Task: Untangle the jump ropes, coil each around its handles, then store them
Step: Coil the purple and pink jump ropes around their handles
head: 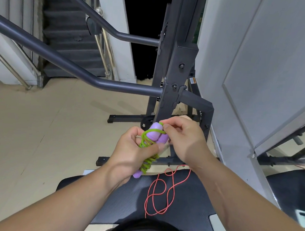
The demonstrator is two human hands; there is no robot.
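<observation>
Between the two sets of fingers sat the green jump rope [147, 162], nearly all of it wound in tight turns round its paired purple handles [156, 131]. I had the left hand [134, 152] clenched round the middle of the bundle, thumb over the coils, so the handles' rounded tops stood just above those fingers and the other ends poked out below the palm. The right hand [182, 137] pinched the last loop of green cord at the handle tops, thumb and forefinger closed on it, the loop passing across the head of the nearer handle.

I judged this to be the finishing tuck of the coil. To do it well, I reckoned the left grip should not slacken, since the springy turns under the thumb would likely loosen if it did. The right fingers needed to draw the loop snug over both handle tops, or slip the free end beneath a neighbouring turn, pulling along the handles rather than away from them. Too hard a pull might slide the wraps toward the left palm.

Below and to the right of both hands, well apart from them, the red jump rope [160, 193] lay in loose crossed loops on the black mat [127, 203], its handles out of sight; that one I took to be not yet coiled. Beyond the fingers stood the dark gym rack [174, 71].
</observation>
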